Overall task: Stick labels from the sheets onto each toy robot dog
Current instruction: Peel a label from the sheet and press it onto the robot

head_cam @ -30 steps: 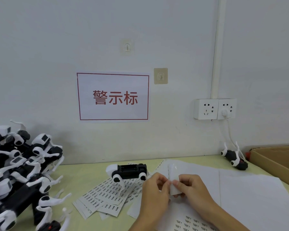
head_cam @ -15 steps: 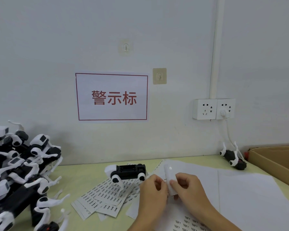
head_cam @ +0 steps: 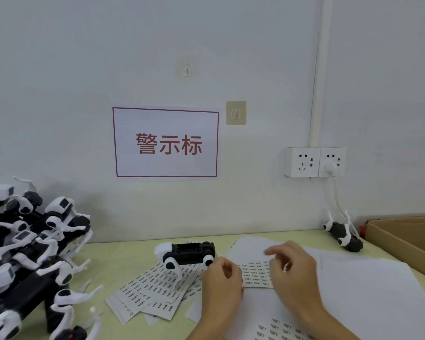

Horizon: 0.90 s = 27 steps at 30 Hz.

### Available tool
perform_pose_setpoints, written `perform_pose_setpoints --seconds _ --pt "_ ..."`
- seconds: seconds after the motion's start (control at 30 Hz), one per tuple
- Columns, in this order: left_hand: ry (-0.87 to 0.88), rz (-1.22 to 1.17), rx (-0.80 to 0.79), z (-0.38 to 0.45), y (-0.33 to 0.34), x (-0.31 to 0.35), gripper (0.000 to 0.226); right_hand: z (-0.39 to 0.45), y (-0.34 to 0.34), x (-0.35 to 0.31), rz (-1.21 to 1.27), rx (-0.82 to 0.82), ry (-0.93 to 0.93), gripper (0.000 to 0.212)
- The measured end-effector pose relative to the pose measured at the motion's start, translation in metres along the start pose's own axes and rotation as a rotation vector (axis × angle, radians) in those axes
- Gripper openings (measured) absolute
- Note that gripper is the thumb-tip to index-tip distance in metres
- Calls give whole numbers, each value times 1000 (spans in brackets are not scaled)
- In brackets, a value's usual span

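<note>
A black-and-white toy robot dog [head_cam: 189, 253] lies belly up on a fan of label strips [head_cam: 155, 290]. Just right of it a small label sheet [head_cam: 255, 273] lies flat between my hands. My left hand [head_cam: 221, 283] has curled fingers and pinches the sheet's left edge. Over the sheet's right side hovers my right hand [head_cam: 295, 273], blurred, with its fingers reaching left. Whether it holds a label is unclear. A pile of several toy dogs [head_cam: 30, 253] fills the left side. One more dog [head_cam: 342, 233] lies by the wall at the right.
Large white sheets [head_cam: 368, 290] cover the green table [head_cam: 123, 256] on the right, and another label sheet [head_cam: 280, 327] shows at the bottom edge. An open cardboard box [head_cam: 407, 239] stands at the far right. A wall socket [head_cam: 314, 161] has a white cable plugged in.
The small sheet was bent upright between both hands; now it lies flat. My right hand has let go of it and moved up and to the right.
</note>
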<state>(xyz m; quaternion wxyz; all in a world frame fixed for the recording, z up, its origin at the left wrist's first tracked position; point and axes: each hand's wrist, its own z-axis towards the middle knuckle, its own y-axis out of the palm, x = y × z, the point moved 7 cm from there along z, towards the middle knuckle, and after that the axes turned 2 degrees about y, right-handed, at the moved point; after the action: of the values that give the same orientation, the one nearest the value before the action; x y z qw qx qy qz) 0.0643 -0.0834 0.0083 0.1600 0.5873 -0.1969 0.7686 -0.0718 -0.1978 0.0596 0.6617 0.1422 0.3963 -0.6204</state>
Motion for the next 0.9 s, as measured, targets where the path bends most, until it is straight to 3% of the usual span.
perform_pose_setpoints --seconds 0.13,0.27,0.6,0.9 --pt "30 -9 11 -2 -2 4 17 -16 31 -10 -54 -286 -66 30" --pt "40 0 20 -4 -3 7 18 -28 45 -15 -23 -473 -61 40" --pt "75 23 -10 -3 0 10 17 -26 47 -15 157 -525 6 64" --pt "91 25 -83 -5 6 11 21 -18 41 9 296 -444 314 42"
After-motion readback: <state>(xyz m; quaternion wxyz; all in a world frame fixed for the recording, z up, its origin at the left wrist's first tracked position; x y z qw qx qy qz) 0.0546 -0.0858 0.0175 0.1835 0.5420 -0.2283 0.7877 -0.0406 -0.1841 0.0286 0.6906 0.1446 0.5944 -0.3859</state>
